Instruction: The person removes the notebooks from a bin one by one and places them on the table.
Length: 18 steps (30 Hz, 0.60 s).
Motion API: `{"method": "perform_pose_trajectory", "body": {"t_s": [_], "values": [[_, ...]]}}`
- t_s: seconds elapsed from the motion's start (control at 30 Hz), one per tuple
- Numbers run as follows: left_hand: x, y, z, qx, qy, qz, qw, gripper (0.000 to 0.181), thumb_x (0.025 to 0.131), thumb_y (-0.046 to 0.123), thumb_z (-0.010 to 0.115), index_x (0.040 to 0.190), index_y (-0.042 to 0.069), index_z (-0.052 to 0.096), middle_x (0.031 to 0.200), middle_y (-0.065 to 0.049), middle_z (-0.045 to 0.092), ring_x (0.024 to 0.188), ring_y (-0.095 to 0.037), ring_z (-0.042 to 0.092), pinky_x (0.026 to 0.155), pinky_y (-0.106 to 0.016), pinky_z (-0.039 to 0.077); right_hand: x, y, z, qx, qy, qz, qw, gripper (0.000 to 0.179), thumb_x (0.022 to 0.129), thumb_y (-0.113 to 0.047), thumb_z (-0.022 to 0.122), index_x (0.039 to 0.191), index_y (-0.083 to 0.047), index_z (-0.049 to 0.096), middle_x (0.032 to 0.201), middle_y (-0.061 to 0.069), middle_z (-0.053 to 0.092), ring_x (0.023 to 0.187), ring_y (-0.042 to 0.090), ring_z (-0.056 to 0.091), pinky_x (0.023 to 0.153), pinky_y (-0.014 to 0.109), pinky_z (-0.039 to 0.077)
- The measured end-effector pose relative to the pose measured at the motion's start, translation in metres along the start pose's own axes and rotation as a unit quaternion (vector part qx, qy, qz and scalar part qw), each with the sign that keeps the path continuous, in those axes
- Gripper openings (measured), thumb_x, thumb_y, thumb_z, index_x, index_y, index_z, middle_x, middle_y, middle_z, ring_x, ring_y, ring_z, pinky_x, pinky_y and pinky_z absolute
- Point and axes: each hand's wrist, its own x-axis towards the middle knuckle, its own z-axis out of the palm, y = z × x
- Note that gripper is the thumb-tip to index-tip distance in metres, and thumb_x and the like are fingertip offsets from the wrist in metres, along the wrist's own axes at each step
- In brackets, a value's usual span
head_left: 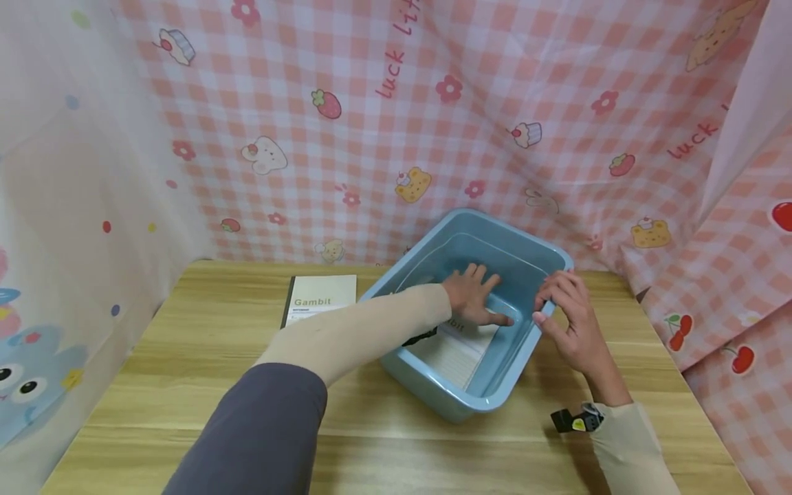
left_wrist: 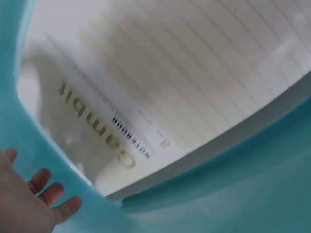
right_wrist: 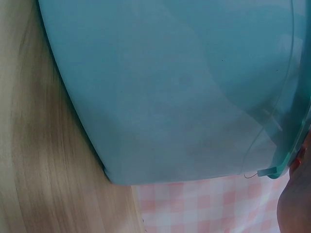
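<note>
Head view: R hand [head_left: 572,323] grips the tub rim [head_left: 522,352], prob. to steady it, while L hand [head_left: 475,297], fingers spread & grasping nothing, is inside w/ a notebook [head_left: 454,356] lying below it, 2nd notebook [head_left: 324,289] on table [head_left: 155,385] left of both.

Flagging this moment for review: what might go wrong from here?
The right hand grips the tub at one side, so pulling there might slide or tilt it. The left hand is inside, near the inner notebook; pressing could crease or shift that. The left forearm crosses the outer notebook in the head view and might brush it; clearance is unclear.
</note>
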Motion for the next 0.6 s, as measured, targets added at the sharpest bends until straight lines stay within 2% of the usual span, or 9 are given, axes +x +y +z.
{"method": "perform_pose_trajectory", "body": {"t_s": [0.1,0.23,0.43,0.6], "values": [[-0.0044,0.0028,0.0021,-0.003,-0.019,-0.007,0.9998,0.088,0.090,0.086,0.036,0.154,0.025,0.030,0.151,-0.005,0.036,0.130,-0.017,0.038,0.101,-0.035,0.047,0.0004,-0.0003,-0.0009,-0.001,-0.001,0.002,1.0000,0.004,0.083,-0.010,0.062,0.082,-0.007,0.064,0.092,0.010,0.058,0.110,0.026,0.045,0.119,0.042,0.017],[-0.0051,0.0019,0.0042,-0.018,-0.044,-0.015,0.9987,0.085,0.089,0.086,0.038,0.149,0.026,0.036,0.147,-0.005,0.040,0.124,-0.015,0.041,0.097,-0.033,0.048,0.0024,-0.0014,-0.0027,-0.001,-0.007,-0.003,1.0000,0.005,0.085,-0.013,0.062,0.084,-0.009,0.064,0.093,0.008,0.058,0.111,0.024,0.046,0.118,0.039,0.019],[-0.0052,0.0011,0.0018,0.000,-0.047,-0.014,0.9988,0.085,0.089,0.087,0.038,0.150,0.027,0.033,0.150,-0.005,0.039,0.130,-0.017,0.041,0.110,-0.036,0.042,0.0033,-0.0016,-0.0036,0.002,-0.008,-0.005,1.0000,0.006,0.085,-0.014,0.062,0.084,-0.009,0.064,0.093,0.007,0.058,0.110,0.023,0.045,0.115,0.036,0.021],[-0.0042,0.0038,0.0024,0.035,-0.044,-0.014,0.9983,0.088,0.087,0.090,0.033,0.152,0.030,0.030,0.154,-0.004,0.039,0.137,-0.018,0.040,0.116,-0.044,0.034,0.0023,-0.0012,-0.0032,0.005,-0.009,-0.004,0.9999,0.004,0.084,-0.013,0.062,0.084,-0.009,0.064,0.093,0.007,0.058,0.111,0.023,0.046,0.117,0.039,0.019]]}}
